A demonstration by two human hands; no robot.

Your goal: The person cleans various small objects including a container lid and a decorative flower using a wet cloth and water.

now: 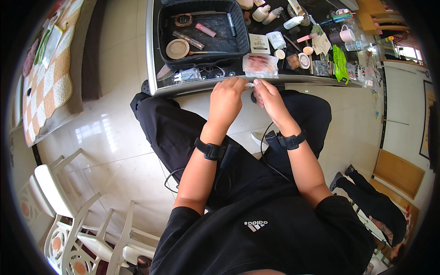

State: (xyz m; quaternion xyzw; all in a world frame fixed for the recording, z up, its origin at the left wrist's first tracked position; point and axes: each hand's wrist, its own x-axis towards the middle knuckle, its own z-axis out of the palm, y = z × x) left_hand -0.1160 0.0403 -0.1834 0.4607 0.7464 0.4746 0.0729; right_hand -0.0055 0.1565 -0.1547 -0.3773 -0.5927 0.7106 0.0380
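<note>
My left hand (227, 96) and my right hand (271, 98) are close together at the table's front edge. Between their fingertips is a small white object (249, 85), mostly hidden; both hands pinch it, and its exact kind is unclear. Just beyond them lies a white wipe or tissue (271, 70) with reddish-brown smears. At the upper left stands an uncovered black cosmetics case (215, 31). It holds a round beige compact (177, 48), a pink tube (205, 30), a brush (202, 52) and a silver-and-dark tube (231, 24).
Bottles, including a white one (294, 22), crowd the dark tabletop with an eyeshadow palette (293, 61), a green packet (339, 63) and a pink mug (347, 35). White chairs (56, 189) stand at lower left. Another person (378, 206) is at lower right. Black cables (264, 144) hang near my wrists.
</note>
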